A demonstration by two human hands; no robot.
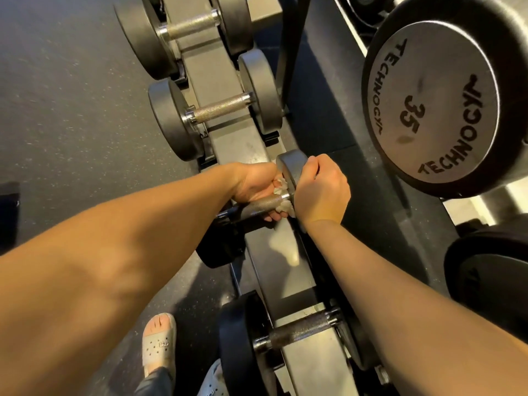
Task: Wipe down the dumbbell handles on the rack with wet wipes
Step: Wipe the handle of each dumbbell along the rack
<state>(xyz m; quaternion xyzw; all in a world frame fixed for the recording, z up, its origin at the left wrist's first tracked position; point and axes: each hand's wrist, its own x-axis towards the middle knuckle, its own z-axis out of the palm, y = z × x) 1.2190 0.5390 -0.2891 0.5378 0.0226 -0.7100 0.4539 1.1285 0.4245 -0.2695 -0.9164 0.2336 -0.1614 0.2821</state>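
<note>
Dark rubber gym floor (71, 95) lies below the dumbbell handle (257, 205), which sits crosswise on the rack (228, 144) with its long axis running left to right between your hands. Your left hand (254, 184) has its fingers curled round the handle's right end, pinching a crumpled wet wipe (283, 205) against it. Your right hand (323, 190) grips the dumbbell head (290, 167) at that end, so the bare length lies leftward, probably for your left hand to wipe.
</note>
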